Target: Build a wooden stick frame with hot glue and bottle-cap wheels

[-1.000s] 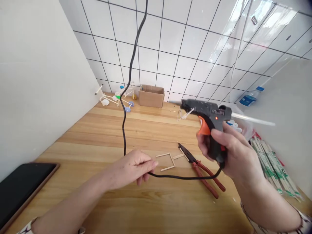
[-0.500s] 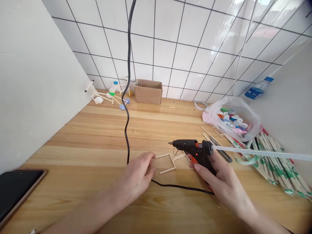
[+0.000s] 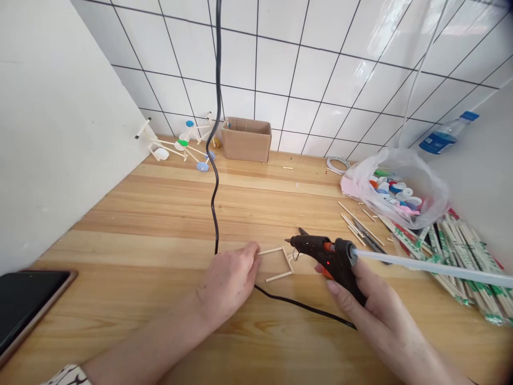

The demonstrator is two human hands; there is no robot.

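Gripping one black glue gun [image 3: 326, 256] with an orange trigger and one long glue stick [image 3: 433, 269] in its rear, the right hand [image 3: 380, 315] is holding the nozzle just beside a three-stick wooden frame [image 3: 276, 264] on the tabletop [image 3: 168, 235], while the half-curled left hand [image 3: 230, 283] is touching the frame's end.

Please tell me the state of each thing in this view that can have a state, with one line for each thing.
hot glue gun, held in right hand, red light on
glue stick, loaded in rear of gun
left hand, fingertips touching wooden stick frame
plastic bag, open, holding bottle caps
cardboard box, open, flaps up
phone, screen dark
water bottle, capped
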